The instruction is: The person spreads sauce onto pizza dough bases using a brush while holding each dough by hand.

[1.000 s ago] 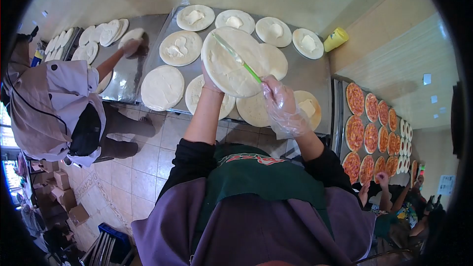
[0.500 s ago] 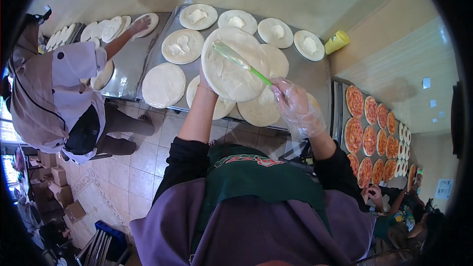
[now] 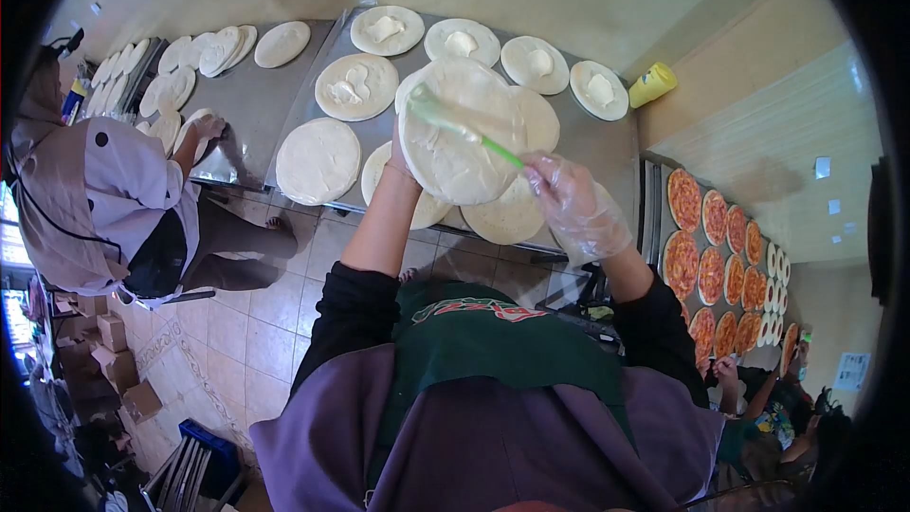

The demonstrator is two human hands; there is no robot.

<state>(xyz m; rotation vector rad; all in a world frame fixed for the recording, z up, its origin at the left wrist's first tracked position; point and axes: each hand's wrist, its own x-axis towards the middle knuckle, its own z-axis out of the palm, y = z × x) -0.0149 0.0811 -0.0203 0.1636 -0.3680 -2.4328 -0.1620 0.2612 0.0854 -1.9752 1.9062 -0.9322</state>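
Note:
My left hand (image 3: 400,157) holds up a round pizza base (image 3: 469,156) from beneath its left edge; most of its fingers are hidden under the dough. White cream coats the top of this base. In a clear plastic glove, my right hand (image 3: 576,207) is closed around the green handle of a spatula (image 3: 498,149). The spatula's cream-smeared blade lies over the base's upper left part. Below the lifted base, other plain bases (image 3: 502,215) rest on the metal table. A base with cream spread across it (image 3: 318,161) lies to the left.
Bases with dollops of cream (image 3: 387,30) line the table's (image 3: 611,147) far side. A yellow bottle (image 3: 653,84) stands at its right corner. Sauced pizzas (image 3: 681,265) fill a surface on the right, near other people's hands. A co-worker (image 3: 123,171) handles bases on the left.
My right hand has shifted slightly right and down with the spatula, its blade still over the held base. The co-worker's hand has moved from the far base to a nearer one.

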